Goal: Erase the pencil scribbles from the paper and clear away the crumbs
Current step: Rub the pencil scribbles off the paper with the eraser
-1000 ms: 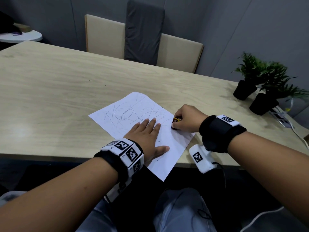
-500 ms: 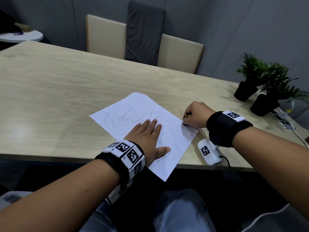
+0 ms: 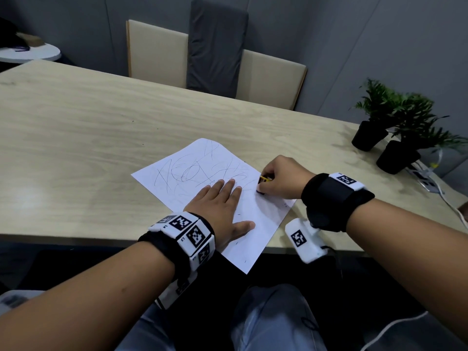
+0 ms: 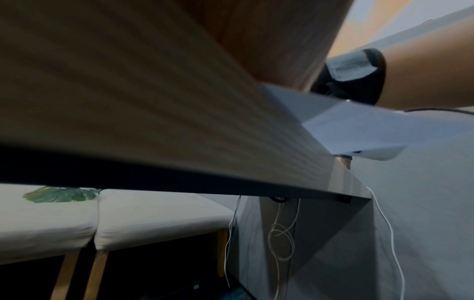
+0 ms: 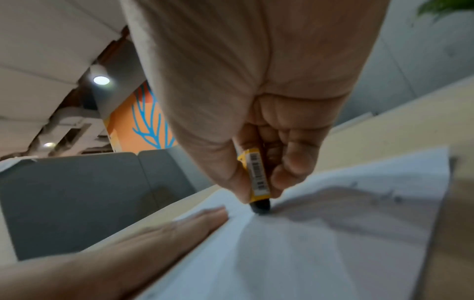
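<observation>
- Paper point(image 3: 255, 219) lies skewed on table point(image 3: 76, 138) at near edge, one corner hanging over the edge; pencil scribbles point(image 3: 192, 173) cover its far half.
- L hand point(image 3: 217, 209) flat on paper, palm down, fingers straight & close together, thumb spread toward near edge; pins the sheet.
- R hand point(image 3: 278, 178) at paper's right side, fingers curled, clamped on eraser point(image 5: 257, 178).
- Eraser: yellow sleeve w/ barcode, dark tip down & touching paper, held about upright between thumb & fingers.
- Crumbs point(image 3: 285, 205): small dark specks on paper near R hand, a few more toward near corner.
- L wrist view: mostly table edge, blurred; underside of paper's overhanging corner point(image 4: 384, 134) shows past it.
- Two potted plants point(image 3: 395, 122) at far right of table, well apart from paper.
- White cable point(image 3: 448, 206) runs off table's right edge.
- Chairs point(image 3: 215, 57) behind far side of table.
</observation>
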`<state>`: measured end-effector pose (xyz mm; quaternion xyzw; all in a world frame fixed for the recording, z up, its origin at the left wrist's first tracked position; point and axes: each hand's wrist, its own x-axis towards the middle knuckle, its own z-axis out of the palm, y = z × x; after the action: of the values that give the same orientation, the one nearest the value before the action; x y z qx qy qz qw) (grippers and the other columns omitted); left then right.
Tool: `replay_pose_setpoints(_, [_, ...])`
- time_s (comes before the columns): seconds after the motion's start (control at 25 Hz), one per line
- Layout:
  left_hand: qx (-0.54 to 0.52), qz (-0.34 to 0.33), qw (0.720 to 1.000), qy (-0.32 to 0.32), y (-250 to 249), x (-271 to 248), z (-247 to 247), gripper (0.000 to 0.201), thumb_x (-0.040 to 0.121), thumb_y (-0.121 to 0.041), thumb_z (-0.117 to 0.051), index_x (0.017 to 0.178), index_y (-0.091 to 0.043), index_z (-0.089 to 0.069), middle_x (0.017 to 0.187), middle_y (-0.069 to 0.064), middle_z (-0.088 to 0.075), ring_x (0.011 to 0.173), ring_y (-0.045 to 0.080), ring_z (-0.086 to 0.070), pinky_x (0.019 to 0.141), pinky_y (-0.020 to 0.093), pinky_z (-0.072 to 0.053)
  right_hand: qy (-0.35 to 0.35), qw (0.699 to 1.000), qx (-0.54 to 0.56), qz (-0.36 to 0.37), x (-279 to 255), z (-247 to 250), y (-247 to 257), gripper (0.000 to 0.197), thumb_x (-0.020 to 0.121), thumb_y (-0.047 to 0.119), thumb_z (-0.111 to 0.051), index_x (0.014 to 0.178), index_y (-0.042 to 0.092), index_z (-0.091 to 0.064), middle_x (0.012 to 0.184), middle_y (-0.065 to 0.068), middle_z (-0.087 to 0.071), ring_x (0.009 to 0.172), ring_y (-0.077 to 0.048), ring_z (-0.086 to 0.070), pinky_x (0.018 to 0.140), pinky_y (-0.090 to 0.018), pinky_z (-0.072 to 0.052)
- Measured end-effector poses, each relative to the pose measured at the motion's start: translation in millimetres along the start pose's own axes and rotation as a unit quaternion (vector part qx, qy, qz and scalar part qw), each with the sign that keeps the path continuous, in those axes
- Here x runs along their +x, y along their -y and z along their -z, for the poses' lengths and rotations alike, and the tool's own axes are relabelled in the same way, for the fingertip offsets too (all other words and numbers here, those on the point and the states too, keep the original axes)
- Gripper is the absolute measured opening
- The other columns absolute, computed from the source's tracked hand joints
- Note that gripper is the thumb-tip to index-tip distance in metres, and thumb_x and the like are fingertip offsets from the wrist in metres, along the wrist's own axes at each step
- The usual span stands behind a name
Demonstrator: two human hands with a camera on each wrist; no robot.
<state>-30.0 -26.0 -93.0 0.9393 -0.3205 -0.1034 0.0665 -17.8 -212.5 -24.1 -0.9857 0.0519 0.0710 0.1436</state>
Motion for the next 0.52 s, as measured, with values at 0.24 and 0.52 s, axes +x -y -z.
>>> replay_pose_setpoints(0.24, [-0.002, -0.002, 1.000, -0.006, -1, -1, 0, 0.087, 0.093, -0.070, -0.026, 0.156, -0.020, 0.006, 0.163, -0.003, 0.015, 0.149, 0.015, 0.014, 0.121, 0.036, 0.004, -0.027, 0.999, -0.021, -0.032, 8, 6, -2, 0.021, 0.077, 0.015, -0.063, 0.069, -0.003, -0.061, 0.061, -0.006, -0.051, 0.060, -0.021, -0.044, 0.051, -0.026, -0.034])
replay_pose_setpoints(0.52, [-0.002, -0.002, 1.000, -0.005, 0, -1, -1, 0.087, 0.093, -0.071, -0.025, 0.156, -0.020, 0.007, 0.163, -0.003, 0.016, 0.149, 0.015, 0.014, 0.120, 0.035, 0.006, -0.015, 1.000, -0.012, -0.012, 4, -1, -2, 0.018, 0.080, 0.020, -0.065, 0.079, 0.003, -0.071, 0.076, -0.011, -0.070, 0.070, -0.026, -0.062, 0.058, -0.032, -0.050])
